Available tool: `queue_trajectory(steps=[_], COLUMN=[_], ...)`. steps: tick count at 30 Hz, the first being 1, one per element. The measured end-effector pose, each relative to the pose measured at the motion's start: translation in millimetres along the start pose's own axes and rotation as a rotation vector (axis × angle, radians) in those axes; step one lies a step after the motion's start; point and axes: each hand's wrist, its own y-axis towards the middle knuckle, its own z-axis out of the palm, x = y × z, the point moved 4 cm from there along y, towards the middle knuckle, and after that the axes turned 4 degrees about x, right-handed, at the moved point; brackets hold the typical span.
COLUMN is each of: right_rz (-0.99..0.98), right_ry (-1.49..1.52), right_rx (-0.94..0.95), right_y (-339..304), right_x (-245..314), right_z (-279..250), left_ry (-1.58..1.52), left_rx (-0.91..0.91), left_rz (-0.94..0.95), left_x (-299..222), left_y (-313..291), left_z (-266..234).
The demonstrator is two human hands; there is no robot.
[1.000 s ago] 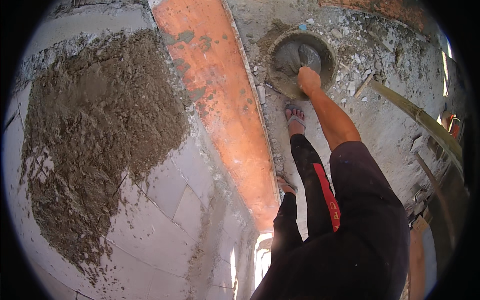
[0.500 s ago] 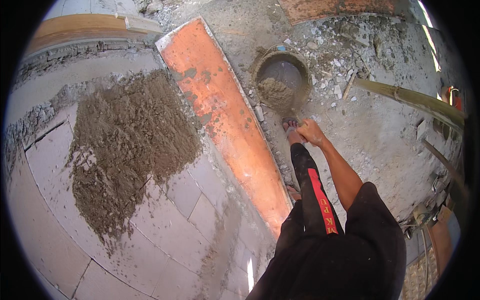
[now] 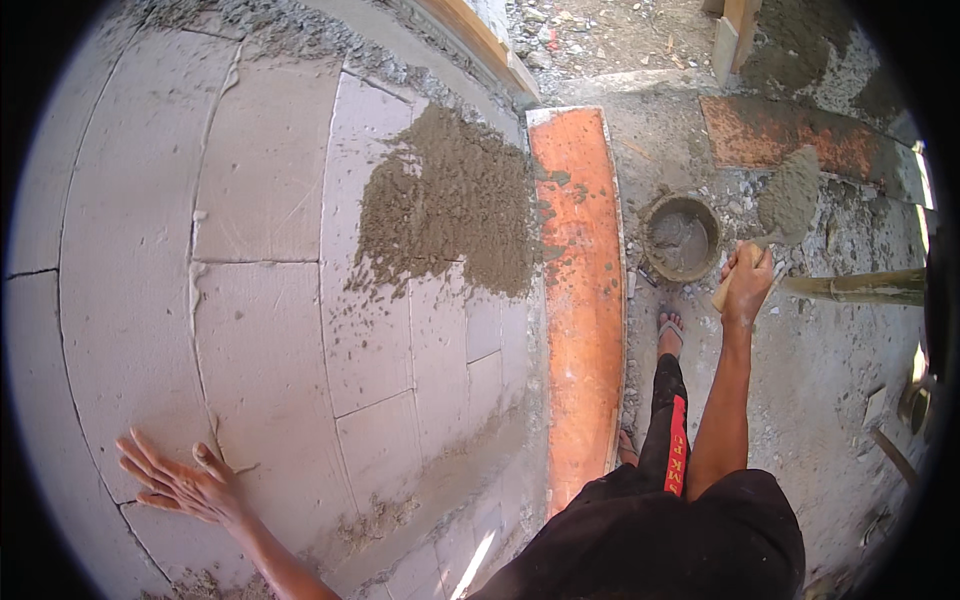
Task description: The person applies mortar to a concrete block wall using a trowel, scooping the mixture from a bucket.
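Grey block wall (image 3: pixel 250 250) fills the left and middle of the view, its pale blocks split by thin joints, with a rough patch of wet mortar (image 3: pixel 450 205) spread on its upper right part. Just right of that patch, an orange board (image 3: pixel 580 290) runs along the foot of the wall, flecked with mortar crumbs near its top. Right of the board lies dusty, rubble-strewn ground (image 3: pixel 830 370), and on it, just beside the board's upper half, sits a round bucket (image 3: pixel 680 237) with grey mortar inside.

The left hand (image 3: pixel 180 485) is pressed flat on the wall, far below and left of the mortar patch. Its grip is spread wide, fingers fanned toward the left, palm against the block, holding nothing. The forearm comes up from the lower edge at a slant.

The right arm is stretched out straight, well away from the wall and beyond the board. The right hand (image 3: pixel 748 280) is just right of the bucket, its grip pressed together around the wooden handle of a trowel (image 3: pixel 785 200). The trowel's blade is raised above and to the right of the bucket and carries a heap of mortar.

Between the board and the right arm, a dark trouser leg with a red stripe ends in a sandalled foot (image 3: pixel 670 330), just below the bucket.
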Motion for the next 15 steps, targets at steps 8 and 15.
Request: queue_trajectory(steps=[8, 15], right_rz=[-0.134, -0.197], right_ry=[-0.431, -0.251], right_rx=[-0.107, 0.712], right_y=[-71.6, -240.1], right_x=[-29.5, -39.3], right_z=[270.5, 309.4], left_ry=[-0.052, 0.032], left_rx=[0.01, 0.087], left_rz=[-0.014, 0.004], left_x=[-12.0, 1.3], left_y=[1.6, -8.4], left_z=[-0.8, 1.5])
